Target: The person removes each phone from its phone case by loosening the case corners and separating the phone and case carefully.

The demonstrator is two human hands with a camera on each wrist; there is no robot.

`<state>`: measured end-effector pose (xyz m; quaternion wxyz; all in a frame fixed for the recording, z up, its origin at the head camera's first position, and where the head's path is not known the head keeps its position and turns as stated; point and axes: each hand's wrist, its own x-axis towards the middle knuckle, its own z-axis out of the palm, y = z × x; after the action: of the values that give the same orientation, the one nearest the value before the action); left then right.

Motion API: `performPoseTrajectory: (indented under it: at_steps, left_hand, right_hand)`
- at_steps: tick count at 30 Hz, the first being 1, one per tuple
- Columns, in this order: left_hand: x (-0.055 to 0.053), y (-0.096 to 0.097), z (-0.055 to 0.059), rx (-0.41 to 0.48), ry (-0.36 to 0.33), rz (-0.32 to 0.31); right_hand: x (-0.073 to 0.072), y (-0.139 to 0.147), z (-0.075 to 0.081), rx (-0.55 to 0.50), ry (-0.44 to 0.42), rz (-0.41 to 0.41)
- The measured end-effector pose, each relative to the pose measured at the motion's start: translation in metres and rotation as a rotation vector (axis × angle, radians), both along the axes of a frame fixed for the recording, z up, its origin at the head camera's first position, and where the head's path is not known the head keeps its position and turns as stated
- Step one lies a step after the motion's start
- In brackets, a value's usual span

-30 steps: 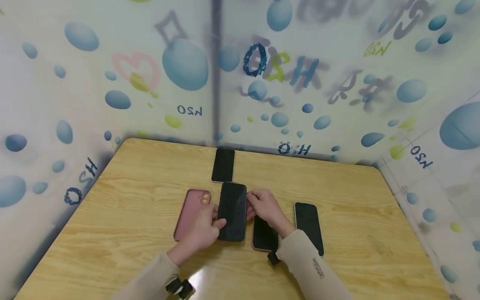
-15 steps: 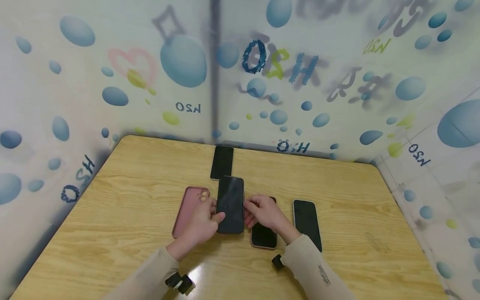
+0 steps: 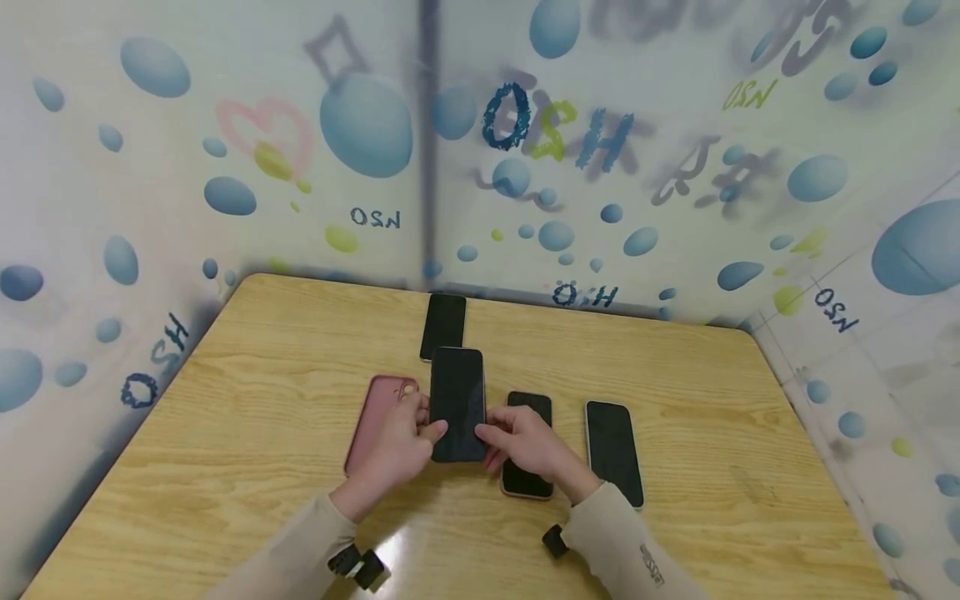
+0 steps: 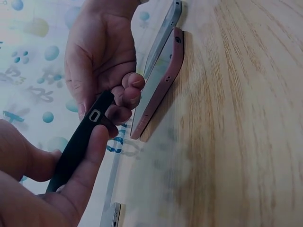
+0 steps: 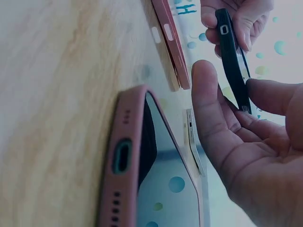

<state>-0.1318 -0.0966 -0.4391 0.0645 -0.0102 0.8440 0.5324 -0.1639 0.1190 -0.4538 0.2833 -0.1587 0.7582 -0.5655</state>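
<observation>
In the head view my left hand (image 3: 399,443) holds a smartphone in a dark case (image 3: 456,396) along its left side, thumb over the front edge. My right hand (image 3: 534,443) pinches its right edge near the lower corner. Both wrist views show the case's charging-port end (image 4: 94,115), with the fingers of both hands around the case. The phone is held above the table, its black screen facing up. Left of it, a pink phone case (image 3: 371,419) is partly hidden by my left hand. Under my right hand lies a phone in a pink case (image 3: 527,483).
A black-screened phone (image 3: 444,323) lies behind the held one, and another phone (image 3: 615,450) with a light frame lies to the right. All rest on a wooden table (image 3: 750,458). Printed walls (image 3: 675,108) stand close behind it and at both sides.
The held phone has moved slightly up and left in the head view. My right hand has slid down along its right edge, and its thumb now sits on the front near the lower corner.
</observation>
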Motion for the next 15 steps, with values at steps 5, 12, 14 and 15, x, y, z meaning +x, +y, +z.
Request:
performPoseTrajectory:
  at_steps: [5, 12, 14, 15]
  left_hand:
    - [0.0013, 0.0001, 0.0008, 0.015, 0.011, 0.000]
    - [0.0028, -0.0002, 0.0006, 0.053, 0.025, -0.003]
    - [0.0031, -0.0004, 0.0000, 0.057, 0.032, -0.004]
    - [0.0033, -0.0003, -0.0005, 0.056, 0.038, -0.005]
  right_hand:
    - [0.0026, -0.0007, -0.0038, -0.048, -0.040, -0.002]
    - [0.0036, 0.0018, -0.0073, -0.157, -0.132, 0.021]
    - [0.0042, 0.0025, -0.0075, -0.184, -0.151, 0.039]
    - [0.0046, 0.0026, -0.0076, -0.196, -0.159, 0.049]
